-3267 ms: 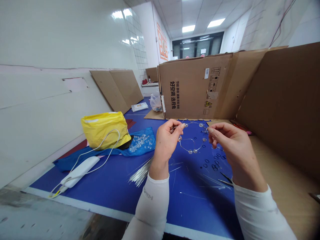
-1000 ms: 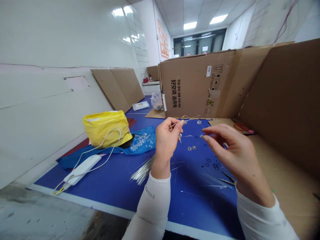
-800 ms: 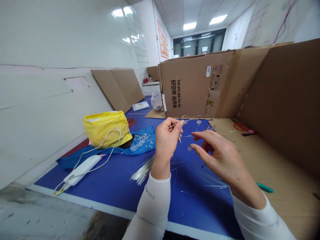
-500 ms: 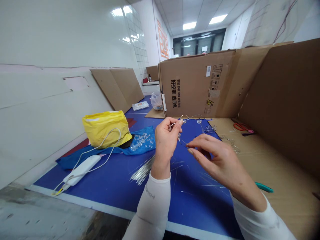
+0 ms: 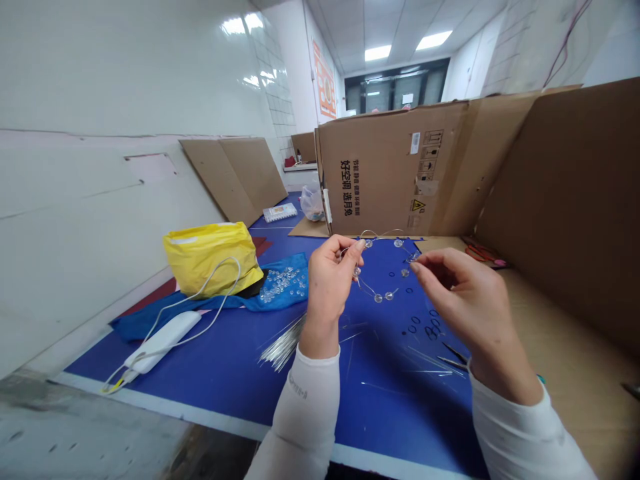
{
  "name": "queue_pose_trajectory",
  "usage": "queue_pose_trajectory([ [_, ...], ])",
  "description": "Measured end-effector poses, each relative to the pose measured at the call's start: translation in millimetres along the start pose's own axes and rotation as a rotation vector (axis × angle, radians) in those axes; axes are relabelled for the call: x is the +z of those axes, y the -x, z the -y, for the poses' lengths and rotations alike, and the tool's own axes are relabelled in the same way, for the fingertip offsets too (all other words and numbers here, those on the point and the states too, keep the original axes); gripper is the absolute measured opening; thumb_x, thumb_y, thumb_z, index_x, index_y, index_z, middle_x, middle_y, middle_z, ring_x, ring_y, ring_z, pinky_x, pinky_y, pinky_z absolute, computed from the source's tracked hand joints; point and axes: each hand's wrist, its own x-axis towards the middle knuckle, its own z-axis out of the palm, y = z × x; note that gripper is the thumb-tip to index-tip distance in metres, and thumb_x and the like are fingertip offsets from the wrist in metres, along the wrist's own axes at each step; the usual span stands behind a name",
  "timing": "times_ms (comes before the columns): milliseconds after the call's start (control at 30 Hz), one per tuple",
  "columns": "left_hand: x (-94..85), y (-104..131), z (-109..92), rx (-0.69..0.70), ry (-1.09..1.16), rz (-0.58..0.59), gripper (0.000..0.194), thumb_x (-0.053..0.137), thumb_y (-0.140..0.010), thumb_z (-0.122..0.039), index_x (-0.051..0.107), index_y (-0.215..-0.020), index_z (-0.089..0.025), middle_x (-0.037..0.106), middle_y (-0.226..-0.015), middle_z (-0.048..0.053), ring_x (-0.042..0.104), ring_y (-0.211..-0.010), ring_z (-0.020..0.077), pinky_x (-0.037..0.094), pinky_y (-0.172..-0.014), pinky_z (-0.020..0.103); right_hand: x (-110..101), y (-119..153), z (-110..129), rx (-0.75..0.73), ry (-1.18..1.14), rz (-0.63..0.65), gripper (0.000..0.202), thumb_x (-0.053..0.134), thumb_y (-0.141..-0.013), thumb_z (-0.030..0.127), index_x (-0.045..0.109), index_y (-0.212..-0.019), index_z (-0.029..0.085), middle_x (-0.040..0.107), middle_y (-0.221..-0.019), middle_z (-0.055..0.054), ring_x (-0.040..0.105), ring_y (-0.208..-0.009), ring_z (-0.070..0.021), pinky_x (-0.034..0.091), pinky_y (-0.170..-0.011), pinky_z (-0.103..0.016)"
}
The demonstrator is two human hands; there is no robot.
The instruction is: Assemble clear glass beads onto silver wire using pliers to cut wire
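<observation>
My left hand pinches a thin wire strung with clear round beads, which curves out to the right as an open loop. My right hand has thumb and forefinger closed at the right side of this loop, beside a hanging bead; the fingertips seem to grip the wire, though the exact contact is small. Under the hands, several small dark rings lie on the blue tabletop. Pliers are partly hidden beneath my right wrist.
A bundle of straight wires lies left of my left forearm. Loose clear beads rest on blue cloth by a yellow bag. A white power strip with its cord is farther left. A cardboard box stands behind; red-handled scissors lie right.
My right hand has moved right and slightly up, from the lower wire end to the loop's right side. Beads on the lower wire and the dark rings now show. My left hand stays put.
</observation>
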Motion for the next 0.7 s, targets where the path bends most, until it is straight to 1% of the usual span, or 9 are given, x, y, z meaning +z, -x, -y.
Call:
queue_pose_trajectory([
  [100,-0.5,-0.3,-0.8,-0.006,0.013,-0.004,0.021,0.073,-0.082,-0.034,0.064,-0.076,-0.017,0.058,-0.06,-0.004,0.047,-0.048,0.0051,0.039,-0.045,0.017,-4.6,-4.4,-5.9,0.078,-0.025,-0.037,0.014,0.066,-0.089,0.035,0.07,-0.084,0.022,0.069,-0.072,-0.001,0.061,-0.063,-0.015,0.045,-0.059,-0.029],
  [167,-0.8,-0.6,-0.8,-0.011,0.017,-0.005,0.021,0.073,-0.082,-0.034,0.064,-0.075,-0.017,0.057,-0.06,-0.004,0.047,-0.048,0.0049,0.039,-0.045,0.017,-7.3,-6.4,-7.3,0.102,-0.036,-0.042,0.015,0.065,-0.088,0.035,0.069,-0.081,0.023,0.066,-0.067,0.0,0.059,-0.06,-0.015,0.043,-0.057,-0.029],
  [267,-0.6,-0.9,-0.6,-0.013,0.016,0.001,0.022,0.073,-0.082,-0.035,0.064,-0.075,-0.017,0.057,-0.059,-0.004,0.046,-0.047,0.0048,0.039,-0.045,0.017,-9.6,-7.5,-6.2,0.122,-0.063,-0.045,0.016,0.064,-0.089,0.035,0.069,-0.08,0.023,0.065,-0.066,0.0,0.058,-0.061,-0.0154,0.043,-0.057,-0.03],
  [500,-0.4,-1.2,1.2,-0.02,0.017,0.008,0.023,0.074,-0.082,-0.037,0.064,-0.075,-0.017,0.057,-0.059,-0.004,0.046,-0.047,0.0051,0.038,-0.045,0.018,-9.3,-8.3,-8.4,0.105,-0.046,-0.032,0.018,0.062,-0.091,0.036,0.07,-0.083,0.022,0.065,-0.067,0.0,0.058,-0.061,-0.0151,0.043,-0.058,-0.03],
  [633,-0.9,-0.9,1.7,-0.02,0.011,0.008,0.023,0.074,-0.082,-0.036,0.064,-0.075,-0.017,0.057,-0.06,-0.004,0.046,-0.047,0.0052,0.039,-0.045,0.018,-9.2,-7.9,-7.7,0.101,-0.035,-0.004,0.027,0.06,-0.093,0.045,0.071,-0.084,0.021,0.065,-0.067,-0.001,0.056,-0.059,-0.0146,0.041,-0.055,-0.029],
  [700,-0.7,-0.7,1.4,-0.022,0.004,0.008,0.023,0.074,-0.082,-0.036,0.064,-0.075,-0.017,0.057,-0.06,-0.004,0.046,-0.047,0.0051,0.039,-0.046,0.018,-7.8,-7.1,-6.2,0.079,-0.039,0.019,0.031,0.061,-0.092,0.049,0.071,-0.084,0.021,0.066,-0.069,-0.002,0.056,-0.059,-0.0146,0.041,-0.055,-0.029],
])
